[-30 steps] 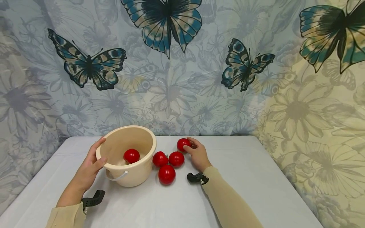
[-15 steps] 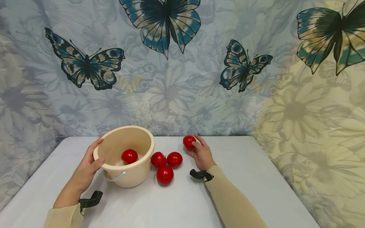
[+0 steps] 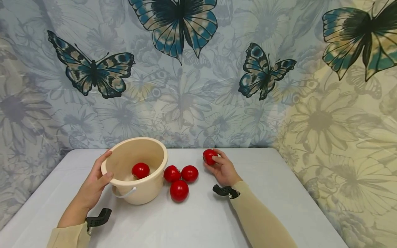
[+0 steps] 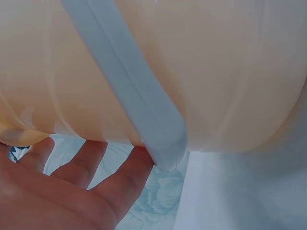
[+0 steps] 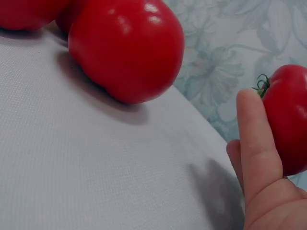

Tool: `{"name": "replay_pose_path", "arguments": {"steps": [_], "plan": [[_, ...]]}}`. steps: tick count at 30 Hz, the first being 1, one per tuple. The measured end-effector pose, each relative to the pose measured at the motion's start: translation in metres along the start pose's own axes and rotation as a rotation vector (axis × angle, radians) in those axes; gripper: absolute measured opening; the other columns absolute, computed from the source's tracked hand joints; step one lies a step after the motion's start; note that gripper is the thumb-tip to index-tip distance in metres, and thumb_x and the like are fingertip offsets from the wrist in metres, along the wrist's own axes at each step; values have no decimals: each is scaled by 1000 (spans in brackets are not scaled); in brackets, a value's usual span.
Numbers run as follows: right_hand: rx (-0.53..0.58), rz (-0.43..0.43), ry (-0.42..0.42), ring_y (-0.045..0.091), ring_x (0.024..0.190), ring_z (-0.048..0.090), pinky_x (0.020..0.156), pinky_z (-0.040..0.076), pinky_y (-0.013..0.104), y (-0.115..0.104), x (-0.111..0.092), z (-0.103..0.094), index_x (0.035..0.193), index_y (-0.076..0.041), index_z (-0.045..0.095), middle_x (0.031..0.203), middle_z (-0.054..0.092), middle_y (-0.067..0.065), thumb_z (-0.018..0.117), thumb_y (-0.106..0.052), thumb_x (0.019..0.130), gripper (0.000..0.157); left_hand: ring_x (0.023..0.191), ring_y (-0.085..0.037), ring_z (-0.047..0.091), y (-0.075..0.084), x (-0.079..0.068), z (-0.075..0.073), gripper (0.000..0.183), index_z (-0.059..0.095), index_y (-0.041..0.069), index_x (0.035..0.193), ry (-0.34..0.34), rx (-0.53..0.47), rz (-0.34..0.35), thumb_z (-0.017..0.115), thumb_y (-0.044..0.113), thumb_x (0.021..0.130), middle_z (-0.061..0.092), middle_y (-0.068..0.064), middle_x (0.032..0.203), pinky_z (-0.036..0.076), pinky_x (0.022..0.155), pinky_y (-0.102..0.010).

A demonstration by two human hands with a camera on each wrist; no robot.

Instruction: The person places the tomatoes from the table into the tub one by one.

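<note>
My left hand point(image 3: 92, 184) grips the rim of a cream plastic bucket point(image 3: 141, 194), thumb over the near edge and fingers along its outer side. One red tomato point(image 3: 141, 171) lies inside the bucket. In the left wrist view the pale handle point(image 4: 129, 81) hangs down the bucket's wall, close to the fingers. Off to the right, my right hand point(image 3: 225, 171) holds another tomato point(image 3: 210, 156) between thumb and fingers. Its green stem point(image 5: 262, 85) shows in the right wrist view, and a shadow falls on the table below the hand.
Between bucket and right hand, three tomatoes sit grouped on the white table point(image 3: 198, 224): a left one point(image 3: 171, 174), a right one point(image 3: 190, 173) and a nearer one point(image 3: 179, 191). A butterfly-patterned cloth point(image 3: 192, 113) hangs behind the table's back edge.
My right hand has drawn its tomato to the right, away from the grouped tomatoes, and turned it slightly. The left hand still holds the bucket in place.
</note>
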State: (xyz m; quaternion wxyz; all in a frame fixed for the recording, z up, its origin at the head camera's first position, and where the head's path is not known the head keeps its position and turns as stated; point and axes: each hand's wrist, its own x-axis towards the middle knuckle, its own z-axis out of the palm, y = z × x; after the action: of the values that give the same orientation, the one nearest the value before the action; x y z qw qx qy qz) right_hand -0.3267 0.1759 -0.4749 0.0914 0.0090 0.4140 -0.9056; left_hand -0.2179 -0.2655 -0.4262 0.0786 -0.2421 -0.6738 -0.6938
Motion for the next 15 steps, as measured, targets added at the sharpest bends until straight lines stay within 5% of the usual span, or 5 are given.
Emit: {"name": "replay_pose_path", "arguments": {"steps": [5, 15], "plan": [[5, 63, -29, 42, 122, 52, 93, 49, 45, -8, -6, 1, 153, -18, 32, 149, 31, 15, 54, -8, 102, 57, 136, -12, 29, 0, 0, 0, 63, 17, 12, 159, 4, 6, -9, 40, -4, 102, -3, -17, 162, 39, 99, -17], [-99, 124, -289, 50, 123, 50, 81, 55, 40, -22, -24, 30, 148, -19, 34, 150, 29, 18, 50, -24, 106, 45, 135, -10, 30, 0, 0, 0, 63, 16, 12, 159, 3, 15, -17, 41, -3, 103, -3, -20, 161, 39, 99, -18]]}}
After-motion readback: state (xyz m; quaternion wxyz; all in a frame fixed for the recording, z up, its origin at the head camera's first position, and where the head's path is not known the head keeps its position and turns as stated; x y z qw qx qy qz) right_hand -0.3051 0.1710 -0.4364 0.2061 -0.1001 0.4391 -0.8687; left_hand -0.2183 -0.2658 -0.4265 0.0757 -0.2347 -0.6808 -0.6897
